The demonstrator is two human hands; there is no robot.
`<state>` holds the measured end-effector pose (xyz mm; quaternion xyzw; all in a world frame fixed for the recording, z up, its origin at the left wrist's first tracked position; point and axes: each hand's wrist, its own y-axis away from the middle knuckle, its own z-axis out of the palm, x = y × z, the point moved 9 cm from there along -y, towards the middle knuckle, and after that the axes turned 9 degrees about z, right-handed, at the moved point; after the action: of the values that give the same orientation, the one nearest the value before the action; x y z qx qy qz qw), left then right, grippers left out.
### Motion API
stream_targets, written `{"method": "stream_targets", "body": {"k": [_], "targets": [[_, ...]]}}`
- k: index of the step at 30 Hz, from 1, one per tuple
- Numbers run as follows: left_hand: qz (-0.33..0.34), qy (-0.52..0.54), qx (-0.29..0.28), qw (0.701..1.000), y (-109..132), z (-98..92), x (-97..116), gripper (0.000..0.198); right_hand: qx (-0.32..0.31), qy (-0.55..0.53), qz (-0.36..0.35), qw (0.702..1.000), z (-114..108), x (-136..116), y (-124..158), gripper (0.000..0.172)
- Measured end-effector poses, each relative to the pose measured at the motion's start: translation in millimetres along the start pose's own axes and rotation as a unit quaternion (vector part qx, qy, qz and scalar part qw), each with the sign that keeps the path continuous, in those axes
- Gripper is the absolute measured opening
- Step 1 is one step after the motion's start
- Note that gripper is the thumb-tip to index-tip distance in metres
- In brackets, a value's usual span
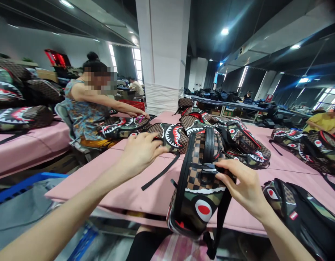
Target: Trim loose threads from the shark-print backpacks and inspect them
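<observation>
A camouflage and brown-checked backpack [204, 197] with a red-and-white eye stands at the near table edge, its black carry handle [209, 143] on top. My right hand [242, 185] is at its upper right, with thumb and forefinger closing near a small pale silvery strip [209, 167] below the handle; whether that is a tool or a label is unclear. My left hand [141, 152] hovers left of the backpack, fingers stretched and apart, holding nothing. Behind its fingertips lies another shark-mouth bag [174, 137] with a loose black strap [160, 172].
More patterned bags [243, 139] are heaped on the pink-covered table [102, 181]. At right lies a black-backed backpack [300, 214]. A seated co-worker [87, 105] at left handles a bag with a pink tool [140, 118]. A blue crate [23, 186] stands at lower left, below a white pillar [163, 54] further back.
</observation>
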<state>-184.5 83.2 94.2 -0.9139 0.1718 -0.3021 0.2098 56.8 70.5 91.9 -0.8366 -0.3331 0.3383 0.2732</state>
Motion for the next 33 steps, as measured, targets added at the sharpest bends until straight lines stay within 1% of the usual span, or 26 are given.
{"method": "stream_targets", "body": {"k": [1, 2, 3, 4, 5, 6, 7, 8, 9, 12, 15, 17, 19, 20, 21, 23, 24, 25, 26, 27, 28, 30, 32, 33], "targets": [[-0.013, 0.057, 0.036, 0.998, -8, -0.1, 7, 0.022, 0.016, -0.037, 0.026, 0.999, -3, 7, 0, 0.016], [-0.031, 0.159, 0.035, 0.986, -17, 10.4, 16, 0.024, 0.044, -0.072, 0.061, 0.995, -7, 17, -1, 0.019], [-0.051, 0.283, 0.008, 0.958, -26, 28.7, 29, 0.025, 0.077, -0.099, 0.099, 0.987, -12, 28, -1, 0.024], [-0.076, 0.393, -0.018, 0.916, -33, 48.1, 42, 0.026, 0.103, -0.113, 0.133, 0.979, -15, 39, -1, 0.031], [-0.106, 0.478, -0.035, 0.871, -39, 66.0, 54, 0.026, 0.114, -0.112, 0.161, 0.974, -15, 48, -1, 0.037], [-0.134, 0.539, -0.044, 0.83, -44, 81.7, 64, 0.025, 0.106, -0.098, 0.182, 0.973, -13, 55, -3, 0.042], [-0.158, 0.572, -0.04, 0.804, -47, 93.3, 69, 0.023, 0.083, -0.076, 0.199, 0.974, -9, 61, -6, 0.044], [-0.174, 0.586, -0.029, 0.791, -49, 101.1, 72, 0.023, 0.055, -0.054, 0.214, 0.974, -5, 66, -9, 0.043], [-0.18, 0.588, -0.019, 0.788, -51, 106.0, 72, 0.022, 0.029, -0.036, 0.227, 0.973, -3, 71, -12, 0.039], [-0.177, 0.575, -0.008, 0.799, -52, 110.1, 70, 0.022, -0.013, -0.021, 0.255, 0.967, -3, 79, -21, 0.024], [-0.167, 0.575, -0.017, 0.801, -50, 108.3, 70, 0.019, -0.021, -0.01, 0.235, 0.972, -6, 78, -32, 0.015], [-0.148, 0.58, -0.03, 0.801, -49, 105.5, 73, 0.016, -0.004, 0.005, 0.195, 0.981, -8, 74, -39, 0.014], [-0.132, 0.571, -0.048, 0.809, -50, 101.2, 75, 0.016, 0.035, 0.051, 0.158, 0.986, -11, 72, -47, 0.011], [-0.126, 0.555, -0.06, 0.82, -51, 97.8, 74, 0.017, 0.062, 0.088, 0.15, 0.983, -13, 73, -51, 0.011], [-0.119, 0.527, -0.077, 0.838, -53, 93.5, 71, 0.02, 0.09, 0.128, 0.15, 0.976, -17, 75, -55, 0.011], [-0.098, 0.429, -0.111, 0.891, -60, 80.2, 62, 0.029, 0.124, 0.18, 0.164, 0.962, -22, 82, -63, 0.011], [-0.085, 0.359, -0.113, 0.923, -65, 70.4, 53, 0.034, 0.131, 0.187, 0.171, 0.958, -24, 85, -66, 0.011], [-0.07, 0.283, -0.102, 0.951, -73, 58.6, 42, 0.038, 0.13, 0.182, 0.176, 0.959, -25, 87, -69, 0.011], [-0.054, 0.212, -0.077, 0.973, -81, 46.0, 31, 0.042, 0.123, 0.167, 0.179, 0.962, -24, 88, -70, 0.012], [-0.035, 0.153, -0.049, 0.986, -90, 35.1, 21, 0.046, 0.109, 0.146, 0.182, 0.966, -21, 89, -70, 0.013], [-0.015, 0.111, -0.024, 0.993, -98, 27.1, 12, 0.048, 0.086, 0.12, 0.189, 0.971, -17, 89, -69, 0.014], [0.025, 0.082, -0.001, 0.996, -110, 22.8, -1, 0.049, 0.017, 0.055, 0.208, 0.976, -1, 88, -62, 0.017], [0.041, 0.072, 0.01, 0.997, -117, 24.5, -11, 0.048, -0.053, -0.017, 0.232, 0.971, 17, 87, -53, 0.02], [0.048, 0.061, 0.02, 0.997, -117, 24.3, -11, 0.045, -0.072, -0.05, 0.245, 0.966, 23, 87, -49, 0.022]]}}
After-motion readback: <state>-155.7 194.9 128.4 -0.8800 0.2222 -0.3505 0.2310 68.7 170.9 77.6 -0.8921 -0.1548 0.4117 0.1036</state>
